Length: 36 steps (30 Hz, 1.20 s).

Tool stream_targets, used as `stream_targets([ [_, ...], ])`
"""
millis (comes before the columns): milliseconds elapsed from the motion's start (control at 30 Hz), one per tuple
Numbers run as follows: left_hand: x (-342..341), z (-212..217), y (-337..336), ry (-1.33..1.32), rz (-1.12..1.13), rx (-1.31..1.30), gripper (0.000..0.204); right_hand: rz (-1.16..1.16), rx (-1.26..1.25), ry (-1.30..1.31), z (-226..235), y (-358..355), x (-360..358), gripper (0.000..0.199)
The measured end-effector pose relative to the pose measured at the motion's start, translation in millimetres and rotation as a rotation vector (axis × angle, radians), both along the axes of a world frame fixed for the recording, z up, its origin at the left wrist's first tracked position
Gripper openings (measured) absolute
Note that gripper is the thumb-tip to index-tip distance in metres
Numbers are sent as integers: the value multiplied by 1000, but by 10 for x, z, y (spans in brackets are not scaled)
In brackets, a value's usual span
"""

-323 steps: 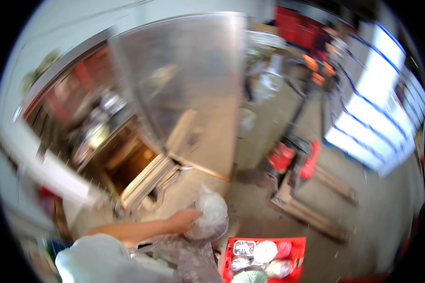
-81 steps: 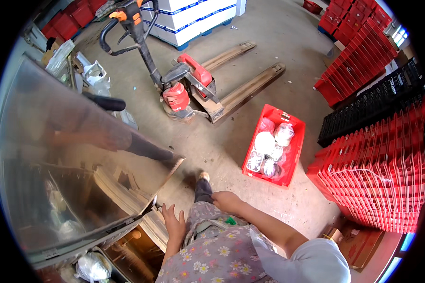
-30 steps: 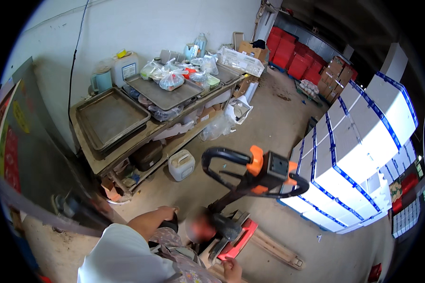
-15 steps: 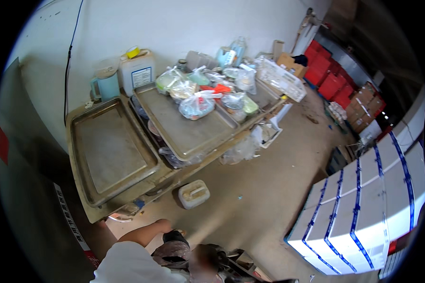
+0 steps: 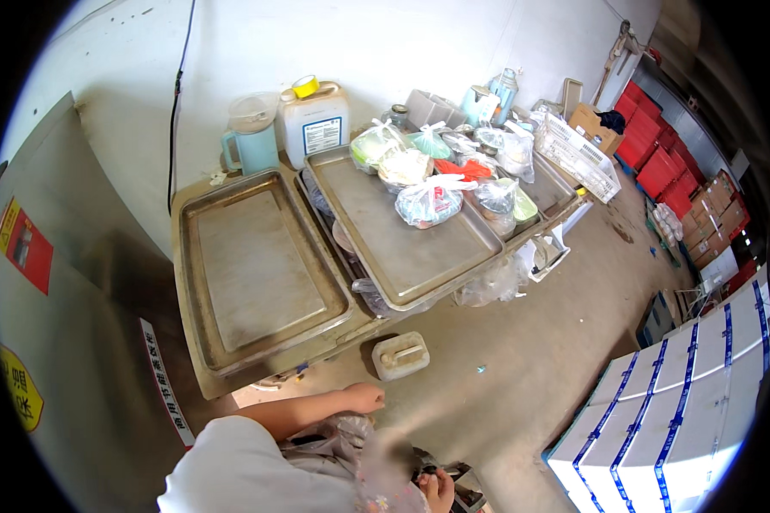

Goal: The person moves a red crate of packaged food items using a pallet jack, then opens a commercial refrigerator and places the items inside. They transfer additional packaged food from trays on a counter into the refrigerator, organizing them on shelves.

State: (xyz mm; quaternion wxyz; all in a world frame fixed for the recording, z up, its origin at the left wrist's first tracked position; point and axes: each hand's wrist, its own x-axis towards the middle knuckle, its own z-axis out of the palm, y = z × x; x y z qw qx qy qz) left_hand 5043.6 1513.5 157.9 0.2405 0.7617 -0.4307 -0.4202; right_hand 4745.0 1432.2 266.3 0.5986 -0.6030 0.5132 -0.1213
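My left hand (image 5: 365,398) is closed in a fist at the end of a bare forearm, above the floor by the near table edge. What it holds, if anything, is hidden. Low in the picture my right hand (image 5: 437,490) curls its fingers round a small dark thing that I cannot make out. Between the hands lies a greyish, flower-patterned apron (image 5: 338,440), partly blurred. Beyond my left hand a pale plastic jerrycan (image 5: 399,356) stands on the floor. An empty metal tray (image 5: 257,265) lies on the table's left end.
A second metal tray (image 5: 402,248) bears several knotted plastic bags (image 5: 432,203). Behind stand a blue pitcher (image 5: 255,147) and a canister (image 5: 315,120). White boxes with blue tape (image 5: 650,419) are stacked at right, red crates (image 5: 659,175) far right. A metal cabinet (image 5: 77,256) borders the left.
The view has swung left, so the table and trays sit further right. My left forearm and fist now show more fully, and my right hand has come into sight.
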Motion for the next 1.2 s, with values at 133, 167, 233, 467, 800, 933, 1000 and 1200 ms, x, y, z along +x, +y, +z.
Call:
stream_targets([
  [133,93,321,161,89,76,-158,25,86,-207,-11,-151,-62,15,31],
  [167,231,442,179,74,124,-174,23,101,-270,25,22,-22,89,32],
  [233,605,715,162,55,214,-204,19,28,-122,-7,457,28,297,32],
  [467,2515,994,-71,507,1129,-636,13,-212,67,60,522,-127,657,28],
  [800,4638,480,-10,605,1508,-490,15,-148,-69,-160,0,-1166,2408,31],
  [933,4979,121,23,691,1482,-439,19,-71,50,-193,-24,-1523,3425,35],
  [1000,4961,156,-115,737,1456,-421,22,-138,115,-170,-100,-1735,3821,37],
  [1200,4742,132,-116,818,1416,-602,13,-352,-54,-168,-309,-2036,4497,43],
])
